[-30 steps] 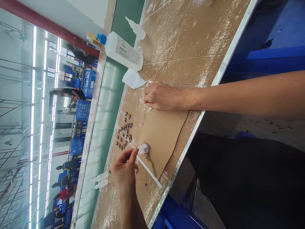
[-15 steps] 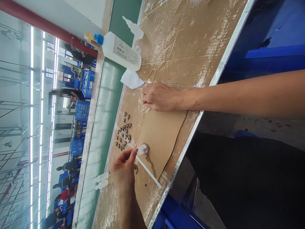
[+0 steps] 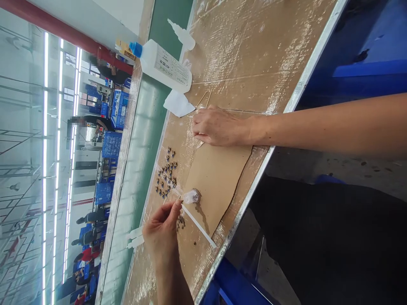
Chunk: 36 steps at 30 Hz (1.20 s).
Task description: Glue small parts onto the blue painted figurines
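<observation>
The view is turned on its side. My left hand (image 3: pixel 162 231), low in the picture, pinches a tiny dark piece (image 3: pixel 181 201) between thumb and forefinger. Close to those fingertips stands a small clear cup (image 3: pixel 191 196) on a brown cardboard sheet (image 3: pixel 219 176). A thin white strip (image 3: pixel 199 226) runs beside the cup. Several small gold-and-dark metal parts (image 3: pixel 165 173) are spread near the left hand, and a little heap of parts (image 3: pixel 180 222) lies next to it. My right hand (image 3: pixel 216 126) rests closed at the cardboard's edge; whatever its curled fingers hold is hidden.
A large white bottle with a blue cap (image 3: pixel 167 67) and a small nozzle bottle (image 3: pixel 182 36) stand near the right hand. White paper (image 3: pixel 178 103) lies by them. Two small white bottles (image 3: pixel 136 238) stand beyond the left hand. The table has a metal edge (image 3: pixel 286 114).
My left hand has drawn back slightly from the clear cup, still pinching. My right hand stays closed in about the same place. The view has shifted a little.
</observation>
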Each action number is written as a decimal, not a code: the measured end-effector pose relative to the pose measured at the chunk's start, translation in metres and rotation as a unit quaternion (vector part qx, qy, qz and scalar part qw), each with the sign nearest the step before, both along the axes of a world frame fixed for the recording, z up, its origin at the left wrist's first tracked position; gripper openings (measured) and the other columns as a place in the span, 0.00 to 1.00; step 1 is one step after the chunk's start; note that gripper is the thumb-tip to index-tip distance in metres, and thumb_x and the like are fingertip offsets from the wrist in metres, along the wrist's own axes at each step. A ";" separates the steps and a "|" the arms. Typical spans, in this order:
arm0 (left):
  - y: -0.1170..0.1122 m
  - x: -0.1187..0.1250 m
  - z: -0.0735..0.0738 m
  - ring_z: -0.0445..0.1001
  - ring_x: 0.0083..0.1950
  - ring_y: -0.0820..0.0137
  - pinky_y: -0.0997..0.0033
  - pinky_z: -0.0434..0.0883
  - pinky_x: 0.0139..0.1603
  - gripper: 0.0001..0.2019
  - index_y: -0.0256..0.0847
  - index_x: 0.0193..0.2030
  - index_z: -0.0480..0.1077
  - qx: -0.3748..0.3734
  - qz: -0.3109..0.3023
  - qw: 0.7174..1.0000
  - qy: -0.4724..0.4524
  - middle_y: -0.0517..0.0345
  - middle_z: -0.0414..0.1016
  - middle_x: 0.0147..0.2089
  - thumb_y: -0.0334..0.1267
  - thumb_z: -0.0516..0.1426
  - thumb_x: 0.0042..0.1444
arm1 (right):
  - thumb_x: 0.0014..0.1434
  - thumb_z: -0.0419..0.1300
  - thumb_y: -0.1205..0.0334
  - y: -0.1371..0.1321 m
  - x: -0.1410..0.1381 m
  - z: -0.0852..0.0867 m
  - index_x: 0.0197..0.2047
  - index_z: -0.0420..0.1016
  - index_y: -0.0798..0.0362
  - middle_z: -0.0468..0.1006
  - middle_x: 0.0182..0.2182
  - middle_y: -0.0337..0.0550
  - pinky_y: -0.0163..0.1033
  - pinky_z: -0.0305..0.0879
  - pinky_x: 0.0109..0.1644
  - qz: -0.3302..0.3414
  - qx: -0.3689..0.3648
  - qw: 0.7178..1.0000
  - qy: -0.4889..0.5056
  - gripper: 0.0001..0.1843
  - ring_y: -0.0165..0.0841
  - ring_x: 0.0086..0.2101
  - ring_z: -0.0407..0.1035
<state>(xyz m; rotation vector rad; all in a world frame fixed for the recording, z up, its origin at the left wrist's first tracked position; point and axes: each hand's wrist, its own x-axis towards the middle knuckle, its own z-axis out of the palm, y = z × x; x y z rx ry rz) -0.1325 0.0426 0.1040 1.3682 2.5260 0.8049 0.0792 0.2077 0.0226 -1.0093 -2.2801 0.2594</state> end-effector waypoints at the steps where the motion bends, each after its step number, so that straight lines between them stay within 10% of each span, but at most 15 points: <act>1: -0.007 0.000 0.002 0.72 0.29 0.73 0.74 0.68 0.33 0.14 0.40 0.29 0.77 0.007 0.024 1.000 -0.018 0.58 0.77 0.27 0.47 0.67 0.37 | 0.64 0.47 0.64 0.000 0.000 0.000 0.34 0.73 0.55 0.72 0.38 0.47 0.54 0.65 0.45 -0.001 -0.001 1.000 0.002 0.14 0.41 0.42 0.64; 10: -0.102 -0.031 -0.030 0.72 0.34 0.72 0.72 0.68 0.43 0.15 0.41 0.30 0.76 0.081 0.211 0.968 -0.112 0.62 0.76 0.28 0.46 0.68 0.35 | 0.60 0.47 0.63 -0.003 -0.001 -0.002 0.33 0.75 0.45 0.74 0.38 0.42 0.52 0.66 0.48 -0.001 -0.018 0.997 0.071 0.15 0.38 0.41 0.65; 17: -0.128 -0.024 -0.070 0.71 0.30 0.74 0.72 0.69 0.38 0.10 0.44 0.28 0.75 0.178 0.271 0.932 -0.161 0.63 0.74 0.26 0.44 0.67 0.40 | 0.62 0.47 0.56 -0.009 0.006 0.002 0.39 0.76 0.53 0.74 0.39 0.44 0.48 0.63 0.52 -0.004 -0.009 0.990 0.139 0.17 0.37 0.41 0.66; 21: -0.132 -0.021 -0.075 0.72 0.31 0.75 0.74 0.69 0.37 0.09 0.44 0.29 0.75 0.212 0.284 0.919 -0.174 0.63 0.75 0.27 0.44 0.67 0.42 | 0.63 0.49 0.56 -0.064 0.000 0.003 0.38 0.74 0.47 0.74 0.34 0.43 0.46 0.63 0.47 0.016 0.060 0.971 0.229 0.13 0.37 0.37 0.66; 26: -0.141 -0.030 -0.080 0.72 0.30 0.74 0.74 0.69 0.35 0.12 0.40 0.31 0.75 0.224 0.279 0.911 -0.204 0.61 0.76 0.28 0.43 0.67 0.41 | 0.62 0.48 0.63 -0.169 -0.054 -0.013 0.36 0.74 0.46 0.77 0.35 0.40 0.44 0.67 0.44 0.304 0.009 0.941 0.147 0.13 0.35 0.39 0.69; 36: -0.147 -0.037 -0.088 0.72 0.29 0.75 0.77 0.69 0.34 0.09 0.42 0.28 0.76 0.274 0.266 0.890 -0.250 0.61 0.76 0.27 0.41 0.67 0.41 | 0.57 0.47 0.61 -0.198 -0.129 -0.028 0.43 0.77 0.51 0.76 0.47 0.42 0.47 0.67 0.54 0.246 0.088 0.965 -0.010 0.18 0.39 0.53 0.64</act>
